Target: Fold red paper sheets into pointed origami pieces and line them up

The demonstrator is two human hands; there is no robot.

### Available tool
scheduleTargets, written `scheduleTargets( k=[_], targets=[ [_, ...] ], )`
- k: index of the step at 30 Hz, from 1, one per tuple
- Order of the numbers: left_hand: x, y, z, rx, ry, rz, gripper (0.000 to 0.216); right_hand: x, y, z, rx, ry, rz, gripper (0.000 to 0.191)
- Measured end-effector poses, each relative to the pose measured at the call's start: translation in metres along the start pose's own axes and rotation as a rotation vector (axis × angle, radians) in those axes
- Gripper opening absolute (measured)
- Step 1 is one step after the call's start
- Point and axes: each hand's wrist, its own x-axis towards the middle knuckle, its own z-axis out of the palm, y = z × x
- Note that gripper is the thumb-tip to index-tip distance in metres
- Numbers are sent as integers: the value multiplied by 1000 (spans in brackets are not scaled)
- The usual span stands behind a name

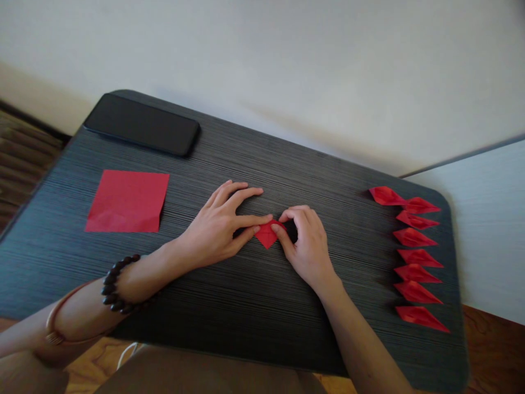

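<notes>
A small piece of folded red paper [267, 236] lies at the middle of the dark table, its point toward me and crease lines on its face. My left hand [219, 227] holds its left side between thumb and index finger, with the other fingers stretched out over the tabletop. At the right side, my right hand [305, 243] pinches the paper's upper edge between thumb and index finger, its remaining fingers curled. The edge there looks raised and bent. Fingertips cover part of the paper's top.
A flat red paper sheet [127, 201] lies at the left of the dark wood-grain table [246, 306]. Behind it is a black phone [141, 125]. Several folded red paper pieces [414, 237] form a column near the right edge. A pale wall [287, 71] borders the far side.
</notes>
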Motion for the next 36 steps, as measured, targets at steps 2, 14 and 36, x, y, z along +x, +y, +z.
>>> scheduleTargets(
  k=[2,14,36],
  targets=[
    [0,0,0,-2,-5,-4,30,1,0,-3,34,-23,-4,3],
    [-1,-8,4,53,16,102,35,1,6,-10,80,-38,-71,5],
    [1,-3,-4,-415,32,163,28,-4,7,-15,259,18,-126,9]
  ],
)
